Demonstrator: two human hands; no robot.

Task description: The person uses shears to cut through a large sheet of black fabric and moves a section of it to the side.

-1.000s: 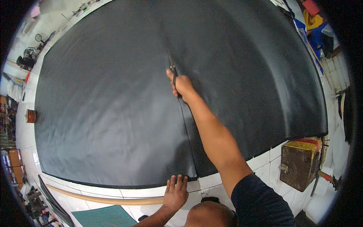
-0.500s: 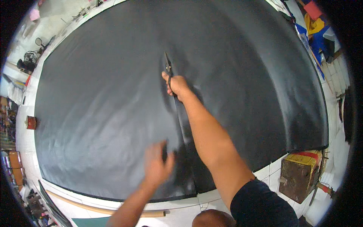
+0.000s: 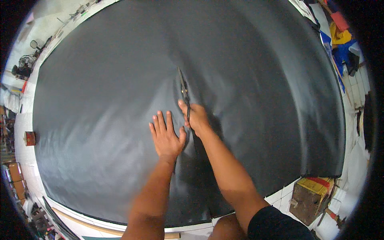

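Aiming long dark-metal scissors lengthwise forward, slightly left, I curl my distant right hand round them; my left hand spreads over glossy black sheeting, open ahead, near edge behind both.

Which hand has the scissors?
The right hand: its fingers are curled around the handles of the scissors. The left hand grips nothing; it is palm down, fingers spread, on the black sheet.
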